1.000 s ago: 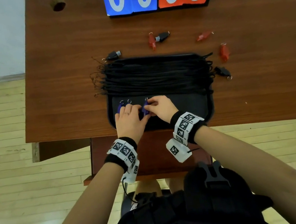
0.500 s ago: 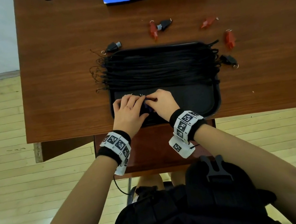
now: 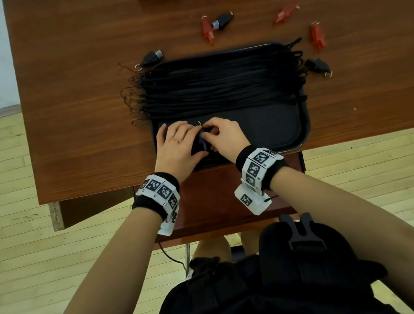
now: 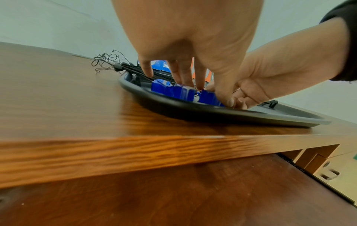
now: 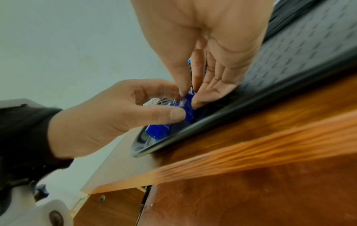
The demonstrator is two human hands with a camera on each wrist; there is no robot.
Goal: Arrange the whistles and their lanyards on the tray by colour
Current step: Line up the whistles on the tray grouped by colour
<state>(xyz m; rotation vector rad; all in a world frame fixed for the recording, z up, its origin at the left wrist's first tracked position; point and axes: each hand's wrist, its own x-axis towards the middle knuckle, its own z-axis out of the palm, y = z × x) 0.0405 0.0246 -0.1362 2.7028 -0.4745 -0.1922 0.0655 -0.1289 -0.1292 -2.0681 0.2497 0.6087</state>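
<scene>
Three blue whistles [image 4: 181, 91] sit in the tray's [image 3: 277, 129] near-left corner. The left hand [image 3: 178, 145] and right hand [image 3: 224, 133] pinch one, its ring end toward the lanyards [image 3: 216, 84]. Outside the tray, on the worktop [image 3: 86, 121]: three red whistles [image 3: 207, 30], three black whistles [image 3: 150, 57].

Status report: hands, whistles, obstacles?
Left hand and right hand pinch blue whistles on tray. Red whistles, black whistles outside on table. Lanyards fill far half.

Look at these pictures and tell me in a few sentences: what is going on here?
A person works with both hands at the near left corner of a black tray. The right hand pinches one of the blue whistles there; the left hand holds the others. Black lanyards lie across the tray's far half. Three red whistles and three black whistles lie outside it on the table.
</scene>
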